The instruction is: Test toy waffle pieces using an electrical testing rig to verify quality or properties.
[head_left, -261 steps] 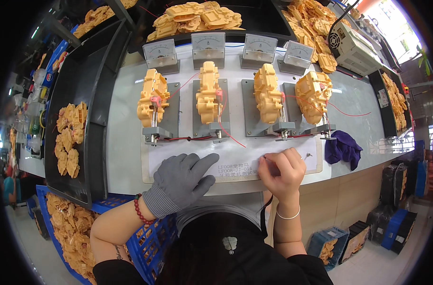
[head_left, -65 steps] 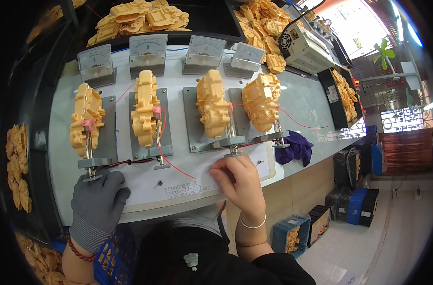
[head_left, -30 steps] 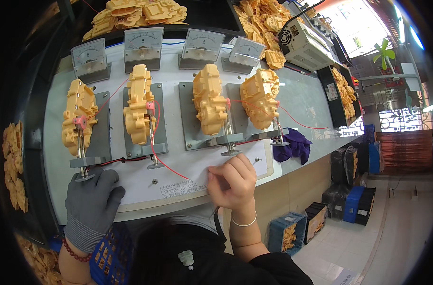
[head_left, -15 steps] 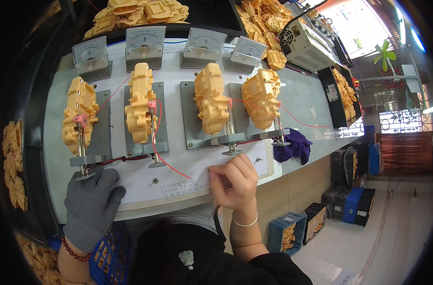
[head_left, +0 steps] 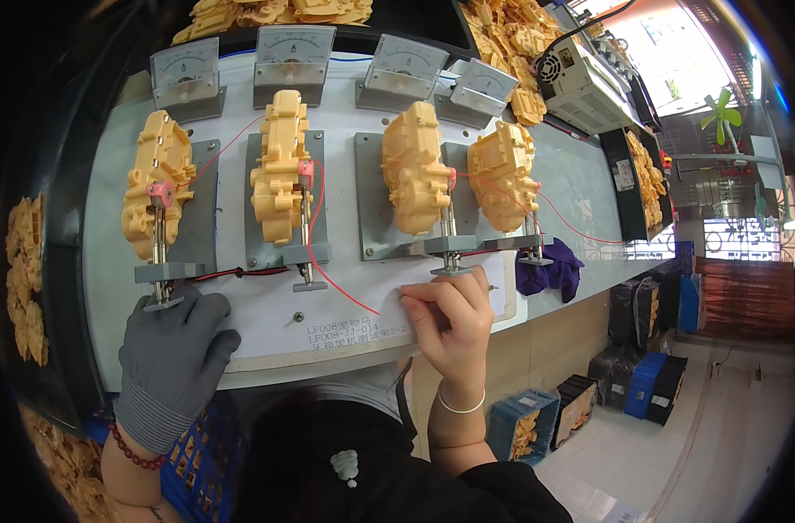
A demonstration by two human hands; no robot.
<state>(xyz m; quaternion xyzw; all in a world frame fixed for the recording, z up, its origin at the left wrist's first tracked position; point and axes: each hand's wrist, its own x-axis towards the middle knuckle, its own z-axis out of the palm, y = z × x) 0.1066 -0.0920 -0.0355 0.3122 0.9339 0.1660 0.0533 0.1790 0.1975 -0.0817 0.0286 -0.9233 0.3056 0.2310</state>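
Pale tabletop [head_left: 580, 187] under both hands' fingers. Gloved left hand [head_left: 175, 344]: fingers bunched at a metal plunger foot [head_left: 164, 303], tips partly hidden, thumb apart; can't tell if clamped. Four yellow housings on grey stands: first [head_left: 158, 161] straight beyond left fingers, second [head_left: 280, 166] beyond the gap between hands, third [head_left: 411, 166] beyond right fingers, fourth [head_left: 502, 157] beyond and right of them. Bare right hand [head_left: 454, 327]: fingers curled near third plunger foot [head_left: 452, 270], thumb and index tips close; can't tell grip. Meters [head_left: 295, 54] farthest from fingers. Purple cloth [head_left: 552, 268] right of right fingers. Loose red wire [head_left: 354, 300] ends just left of right fingertips. Small screw [head_left: 298, 317] between hands.
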